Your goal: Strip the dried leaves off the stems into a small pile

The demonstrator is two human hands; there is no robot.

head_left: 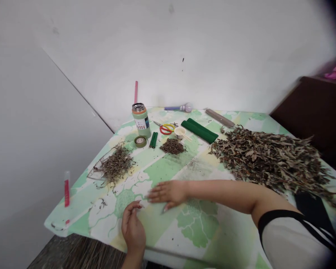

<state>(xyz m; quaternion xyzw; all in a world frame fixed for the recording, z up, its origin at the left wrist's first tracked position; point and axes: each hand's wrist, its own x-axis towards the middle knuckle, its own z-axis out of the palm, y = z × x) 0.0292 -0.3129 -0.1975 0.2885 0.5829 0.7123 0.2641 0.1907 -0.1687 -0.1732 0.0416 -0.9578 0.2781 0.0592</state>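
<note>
My right hand (168, 193) lies flat on the green-and-white tablecloth (168, 172), fingers stretched out toward the left, palm down. My left hand (132, 227) rests just below it near the table's front edge, fingers curled loosely inward, with nothing visible in them. A pile of dry twigs (115, 164) on a clear sheet lies up and left of both hands. A small heap of brown bits (172, 146) sits farther back. A big heap of dried leaves (268, 158) covers the right side of the table, beyond my right forearm.
At the back stand a green jar (141, 120), a tape roll (140, 141), red-and-yellow scissors (167, 128), a small scoop (180, 132), green rolls (200, 130) and a green stick pair (154, 139). A red-capped tube (67, 190) stands at the left edge. White walls enclose the corner.
</note>
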